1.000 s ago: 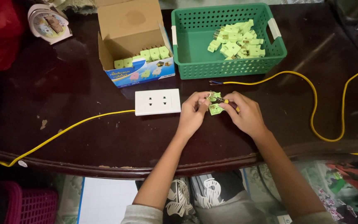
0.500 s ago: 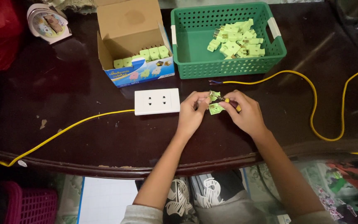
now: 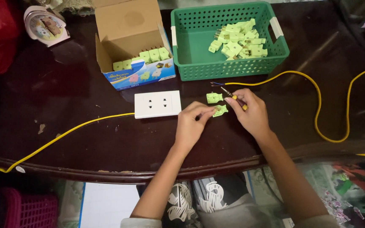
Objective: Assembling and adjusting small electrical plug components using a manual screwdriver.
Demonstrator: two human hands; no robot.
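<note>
My left hand [image 3: 193,124] pinches a light green plug half [image 3: 220,111] just above the dark wooden table [image 3: 64,97]. My right hand [image 3: 250,112] grips a small screwdriver [image 3: 233,96] with a yellow-marked handle, its tip pointing up and left. A second green plug half [image 3: 214,98] lies on the table just above my left fingers. The bare end of a yellow cable [image 3: 284,76] lies just above my right hand.
A white double wall socket [image 3: 157,104] with a yellow lead [image 3: 64,136] lies left of my hands. Behind stand a green basket [image 3: 191,46] holding several green plugs [image 3: 239,40], an open cardboard box [image 3: 127,40] of plugs, and an alarm clock [image 3: 45,26] at far left.
The green plug has come apart: one half now lies on the table while my left hand keeps the other. Both hands have shifted slightly apart.
</note>
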